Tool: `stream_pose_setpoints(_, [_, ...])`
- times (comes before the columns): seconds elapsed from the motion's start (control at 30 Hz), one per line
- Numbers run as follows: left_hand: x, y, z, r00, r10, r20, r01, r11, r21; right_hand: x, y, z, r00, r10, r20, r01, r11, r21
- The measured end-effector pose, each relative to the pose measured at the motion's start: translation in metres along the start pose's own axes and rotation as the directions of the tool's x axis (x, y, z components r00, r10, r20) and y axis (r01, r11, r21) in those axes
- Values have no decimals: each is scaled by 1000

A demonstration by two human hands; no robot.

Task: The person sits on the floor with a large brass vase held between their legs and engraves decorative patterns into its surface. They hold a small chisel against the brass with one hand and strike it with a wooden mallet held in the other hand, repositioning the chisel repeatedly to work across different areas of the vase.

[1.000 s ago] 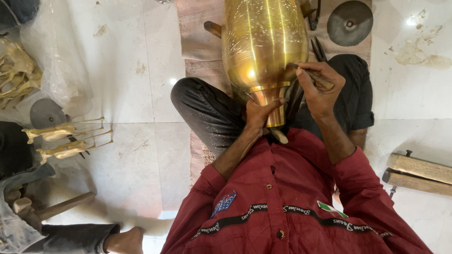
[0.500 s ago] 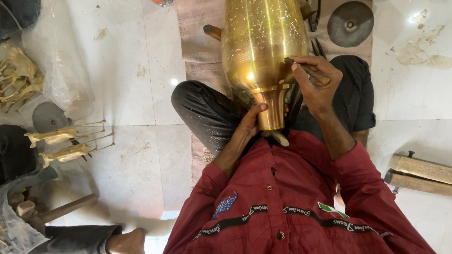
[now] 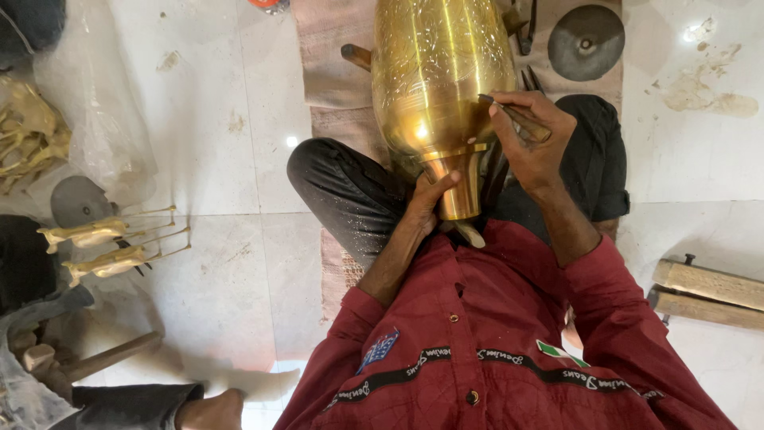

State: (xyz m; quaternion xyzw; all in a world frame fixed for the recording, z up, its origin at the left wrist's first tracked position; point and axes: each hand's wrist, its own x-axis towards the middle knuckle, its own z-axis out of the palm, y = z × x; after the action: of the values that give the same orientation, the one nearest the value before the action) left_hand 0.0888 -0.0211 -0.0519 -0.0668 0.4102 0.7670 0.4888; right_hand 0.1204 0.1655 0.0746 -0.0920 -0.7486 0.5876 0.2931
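Note:
A large engraved brass vase (image 3: 442,80) lies across my lap with its narrow foot pointing toward me. My left hand (image 3: 428,199) grips that foot from below, thumb against the brass stem. My right hand (image 3: 532,139) holds a thin dark engraving tool (image 3: 513,111) like a pen, its tip touching the vase's lower right side. I sit cross-legged in dark trousers and a dark red shirt.
Two brass animal figures (image 3: 99,247) with thin legs lie on the tiled floor at left, beside a round grey disc (image 3: 78,201). More brass pieces (image 3: 28,131) sit on plastic sheeting. A dark disc (image 3: 585,40) lies top right, wooden blocks (image 3: 704,291) at right. Another person's foot (image 3: 211,410) shows bottom left.
The vase has come slightly toward me and my left hand has shifted its hold lower on the foot. My right hand keeps the tool tip on the vase's side.

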Motion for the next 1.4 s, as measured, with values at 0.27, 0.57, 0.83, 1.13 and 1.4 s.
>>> stream_pose_setpoints(0.27, [-6,11,22,992,65,-105,-49,987,153,-8,9,-2,995,85,-50,-85,996,8])
stream_pose_setpoints(0.57, [-7,6,20,990,122,-77,-113,987,118,-6,8,-2,993,102,-57,-102,995,-8])
stream_pose_setpoints(0.83, [-1,-3,0,995,97,16,-98,995,33,1,1,4,999,40,6,-40,999,2])
stream_pose_setpoints(1.13, [-5,1,-2,997,34,72,-31,999,-40,7,-1,8,1000,13,19,-12,999,-33])
stream_pose_setpoints(1.4, [-6,2,3,996,69,64,-66,997,-51,3,1,8,998,56,8,-57,998,14])
